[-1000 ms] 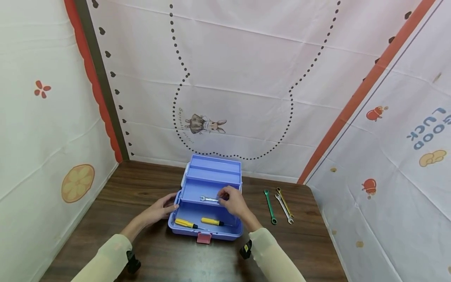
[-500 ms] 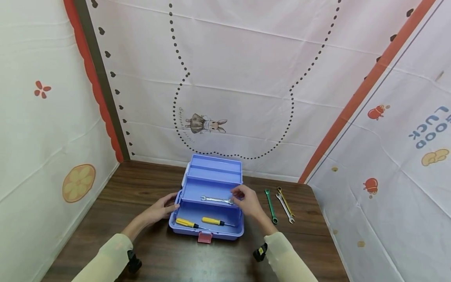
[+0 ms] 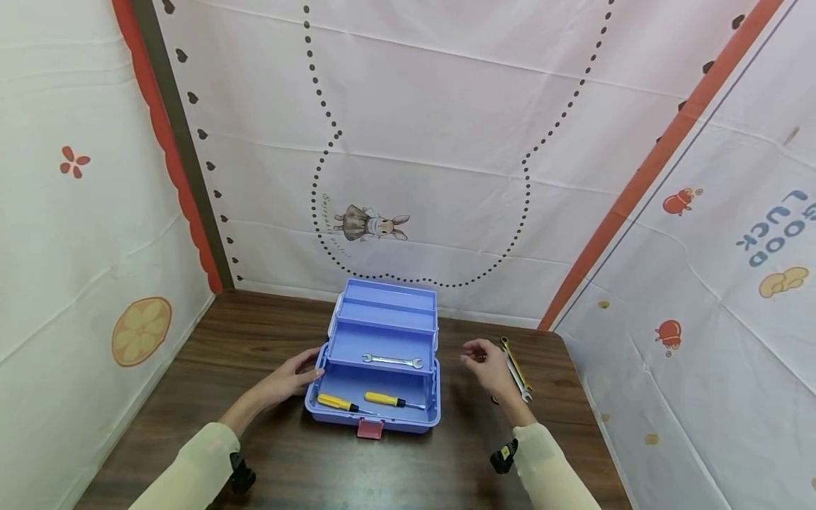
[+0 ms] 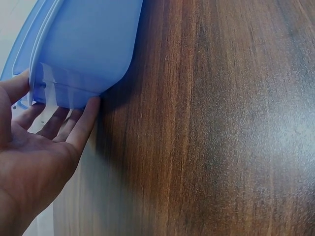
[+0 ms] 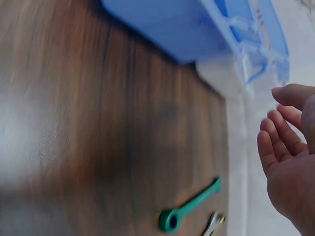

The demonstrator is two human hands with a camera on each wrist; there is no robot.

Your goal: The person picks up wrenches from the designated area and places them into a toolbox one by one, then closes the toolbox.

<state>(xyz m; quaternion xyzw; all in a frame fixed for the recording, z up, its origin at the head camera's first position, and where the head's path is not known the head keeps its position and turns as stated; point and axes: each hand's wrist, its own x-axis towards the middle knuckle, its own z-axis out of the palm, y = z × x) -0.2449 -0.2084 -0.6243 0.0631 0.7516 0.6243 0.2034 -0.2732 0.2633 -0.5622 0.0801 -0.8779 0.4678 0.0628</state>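
Observation:
A blue toolbox [image 3: 411, 426] stands open on the table, its stepped trays raised at the back. My left hand [image 3: 290, 380] holds its left side, thumb at the rim and fingers against the outer wall [image 4: 69, 91]. In the front tray lies a silver wrench [image 3: 392, 362]. Two yellow-handled screwdrivers, one on the left [image 3: 336, 404] and one on the right [image 3: 386, 400], lie in the bottom. My right hand [image 3: 489, 366] is over the table right of the box, fingers loosely bent and holding nothing. It mostly hides a green wrench [image 5: 191, 204] in the head view.
Beside the right hand lie a yellow wrench [image 3: 518, 370] and a second silver wrench [image 3: 524, 388] on the dark wooden table [image 3: 319, 474]. A pink latch [image 3: 370, 428] hangs at the box front. Printed white cloth [image 3: 446, 142] surrounds the table's back and sides.
My right hand has let go of the silver wrench in the front tray and moved right, out over the green wrench. The left hand has stayed at the toolbox.

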